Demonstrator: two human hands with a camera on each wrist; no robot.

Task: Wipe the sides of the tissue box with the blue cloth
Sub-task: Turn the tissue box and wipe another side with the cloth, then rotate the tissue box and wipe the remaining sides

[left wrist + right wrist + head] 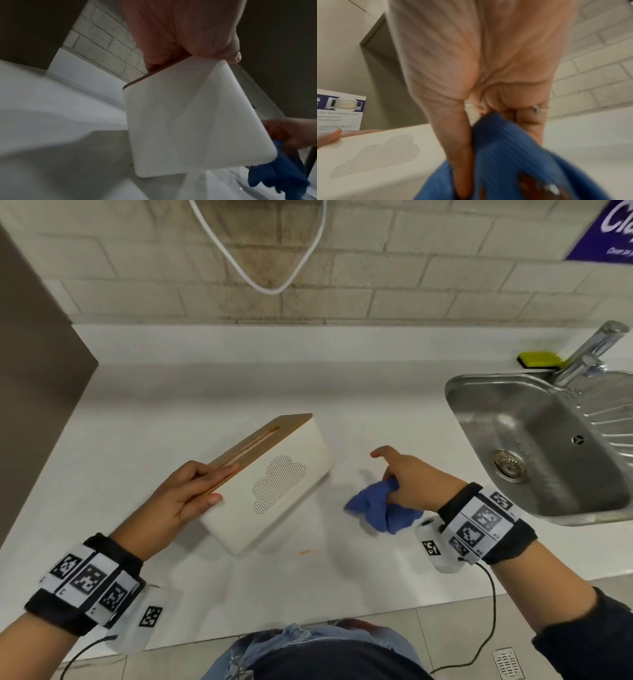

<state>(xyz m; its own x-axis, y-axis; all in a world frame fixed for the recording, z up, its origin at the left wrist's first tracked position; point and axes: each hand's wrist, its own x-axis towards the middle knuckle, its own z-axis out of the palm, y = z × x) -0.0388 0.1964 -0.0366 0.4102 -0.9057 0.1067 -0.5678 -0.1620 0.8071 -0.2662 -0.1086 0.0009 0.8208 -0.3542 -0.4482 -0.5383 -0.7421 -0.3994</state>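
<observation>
Left hand (178,494): it grips the near end of the box, with fingers (219,474) flat on the wooden top and the thumb pressed on the white side.
Box (274,484): white with a wooden top that has a slot, and a cloud of small holes on its long side. It is tilted, the top leaning to the left; its lower edge seems to rest on the table, but I cannot tell this surely.
Right hand (411,477): it is to the right of the box and apart from it. The fingers are curled around the cloth; the index finger points forward.
Cloth (380,508): blue, bunched in the right hand, hanging down to the table and not touching the box.
Table (171,392): white, it carries the box.
Sink (534,440): steel, set in the table at the far right, with a tap (589,350) behind it.
Sponge (539,360): yellow and dark, beside the tap.
Wall (376,268): pale bricks, with a white cable (260,285) hanging in a loop.
</observation>
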